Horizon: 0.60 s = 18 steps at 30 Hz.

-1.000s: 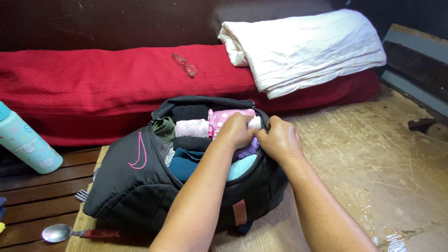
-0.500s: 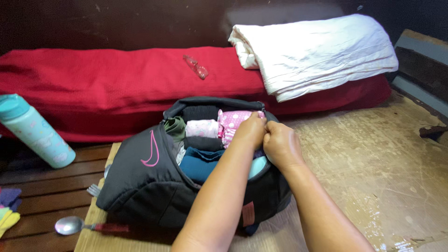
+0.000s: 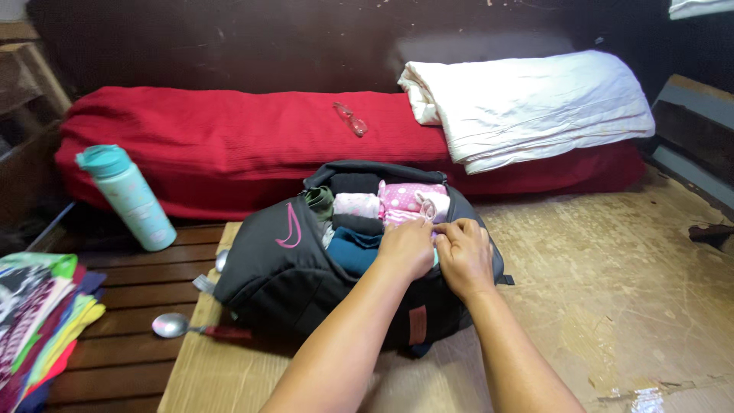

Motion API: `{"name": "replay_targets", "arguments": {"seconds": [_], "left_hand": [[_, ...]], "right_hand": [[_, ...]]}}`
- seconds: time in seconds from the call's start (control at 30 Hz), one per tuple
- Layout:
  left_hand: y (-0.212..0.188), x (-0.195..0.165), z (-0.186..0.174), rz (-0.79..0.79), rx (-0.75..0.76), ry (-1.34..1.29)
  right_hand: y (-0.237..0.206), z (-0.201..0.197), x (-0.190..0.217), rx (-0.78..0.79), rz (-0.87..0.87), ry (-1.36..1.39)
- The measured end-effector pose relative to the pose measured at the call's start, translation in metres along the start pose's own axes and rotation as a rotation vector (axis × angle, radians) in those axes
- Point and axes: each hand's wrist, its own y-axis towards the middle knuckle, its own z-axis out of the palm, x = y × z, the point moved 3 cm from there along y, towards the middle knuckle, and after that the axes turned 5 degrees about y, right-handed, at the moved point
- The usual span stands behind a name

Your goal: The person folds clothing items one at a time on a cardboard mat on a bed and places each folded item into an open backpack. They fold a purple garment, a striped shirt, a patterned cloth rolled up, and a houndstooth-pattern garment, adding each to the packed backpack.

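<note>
At front edge of open dark backpack (image 3: 306, 268), on cardboard sheet (image 3: 222, 375) | left hand (image 3: 407, 248) and right hand (image 3: 465, 256) side by side, pinched on backpack rim, closing over rolled clothes (image 3: 382, 206) packed upright, snug | spoon (image 3: 172, 326) beside.
</note>
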Motion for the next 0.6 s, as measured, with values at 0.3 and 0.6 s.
{"name": "replay_targets", "arguments": {"seconds": [0.3,0.6], "left_hand": [[-0.17,-0.021,-0.004,0.16,-0.281,-0.01],[-0.286,-0.033,-0.002,0.119,-0.091,0.176]], "right_hand": [[-0.08,-0.049,0.046,0.33,0.099,-0.094],[-0.162,-0.093,0.107,0.42,-0.013,-0.124]]}}
